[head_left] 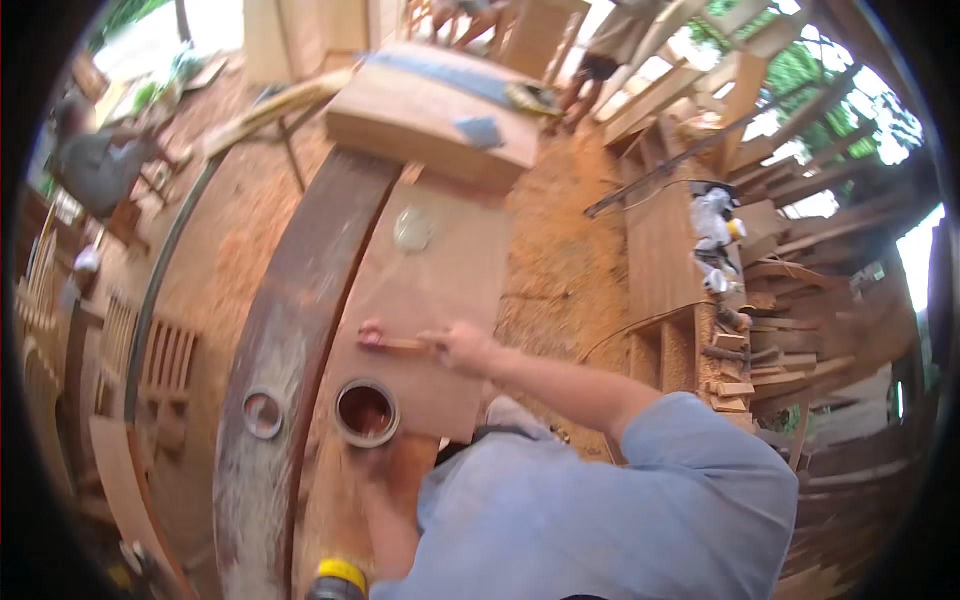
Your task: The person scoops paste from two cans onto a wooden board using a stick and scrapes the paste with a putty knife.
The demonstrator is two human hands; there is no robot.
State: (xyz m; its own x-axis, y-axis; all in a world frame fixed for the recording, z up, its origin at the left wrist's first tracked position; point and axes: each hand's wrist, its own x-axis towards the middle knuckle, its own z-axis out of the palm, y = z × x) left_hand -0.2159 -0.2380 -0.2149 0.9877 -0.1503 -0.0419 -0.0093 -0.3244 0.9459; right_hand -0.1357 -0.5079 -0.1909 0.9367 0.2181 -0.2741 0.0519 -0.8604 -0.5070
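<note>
My right hand (465,348) is closed around the wooden handle of a paintbrush (398,343). The brush lies roughly level over a flat wooden board (460,255), its reddish head pointing left. Whether the bristles touch the board I cannot tell. Below the brush is an open metal can (391,432) with reddish-brown liquid (365,411) inside. My left hand (368,462) grips the can from its near side; that hand is blurred and its fingers are partly hidden. A pale, see-through round thing (413,229) rests farther up the board.
A round ring-like lid (263,414) sits on the dark, whitish-smeared plank (250,490) at left. Beyond the board stands a large wooden box-like piece (420,135) with a bluish sheet (480,132). Stacked lumber fills the right side. A person (100,165) sits far left; others are at the back.
</note>
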